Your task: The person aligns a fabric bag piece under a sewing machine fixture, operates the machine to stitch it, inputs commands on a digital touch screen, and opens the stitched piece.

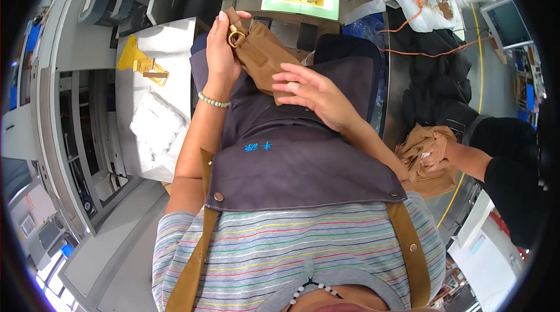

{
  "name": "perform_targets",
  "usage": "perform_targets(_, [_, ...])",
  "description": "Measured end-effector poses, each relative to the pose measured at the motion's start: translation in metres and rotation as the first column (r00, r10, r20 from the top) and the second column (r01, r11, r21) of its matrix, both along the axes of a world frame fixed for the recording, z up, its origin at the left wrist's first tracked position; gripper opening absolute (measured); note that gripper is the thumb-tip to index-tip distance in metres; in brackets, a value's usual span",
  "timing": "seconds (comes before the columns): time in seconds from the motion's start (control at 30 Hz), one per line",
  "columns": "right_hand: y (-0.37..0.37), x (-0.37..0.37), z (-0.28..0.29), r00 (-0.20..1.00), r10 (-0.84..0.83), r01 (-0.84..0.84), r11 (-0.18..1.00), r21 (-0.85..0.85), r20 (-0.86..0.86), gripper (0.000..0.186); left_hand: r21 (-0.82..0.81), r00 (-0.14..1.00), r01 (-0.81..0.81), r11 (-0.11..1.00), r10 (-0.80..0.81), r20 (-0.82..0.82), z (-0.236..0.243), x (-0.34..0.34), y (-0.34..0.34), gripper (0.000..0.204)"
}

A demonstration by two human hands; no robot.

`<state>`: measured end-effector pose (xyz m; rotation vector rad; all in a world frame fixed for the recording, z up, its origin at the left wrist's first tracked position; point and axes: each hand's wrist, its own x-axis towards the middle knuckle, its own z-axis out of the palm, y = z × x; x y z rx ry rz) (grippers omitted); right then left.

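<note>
A brown fabric bag (263, 55) with a brass-coloured ring (236, 38) and a short strap tab hangs tilted above my lap. My left hand (221, 49) holds it at the ringed upper end, the fingers partly hidden behind the cloth. Across the bag's lower right end lies my right hand (312, 93), its fingers stretched out and apart. Whether those fingertips press on the cloth or hover just over it I cannot tell. Under the bag is the dark apron (303, 166) that I wear.
A co-worker's hand (436, 151) grips crumpled brown fabric (420, 181) at my right. On the white table (131, 154) at left lie a yellow triangular piece (132, 52) and a clear plastic bag (154, 119). A lit machine plate (300, 3) stands ahead; dark cloth (431, 73) lies to the right.
</note>
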<state>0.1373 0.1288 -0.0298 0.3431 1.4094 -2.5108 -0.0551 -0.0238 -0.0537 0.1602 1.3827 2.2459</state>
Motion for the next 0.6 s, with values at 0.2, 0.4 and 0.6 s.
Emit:
perform_targets(0.2, [-0.019,-0.007,0.004,0.939,-0.345,0.334,0.911,-0.240,-0.003,0.050,-0.527,0.371,-0.240,0.815,-0.425,-0.826,0.032,0.097,0.047,0.031])
perform_targets(0.4, [0.013,0.011,-0.033,0.749,-0.638,0.656,0.677,-0.335,0.179,0.029,-0.518,0.152,-0.036,0.855,-0.507,-0.848,0.019,0.130,0.050,0.047])
perform_targets(0.6, [0.040,0.020,-0.020,0.751,-0.657,0.631,0.740,-0.232,-0.056,0.051,-0.337,0.007,-0.056,0.940,-0.338,-0.941,0.013,0.101,0.049,0.047])
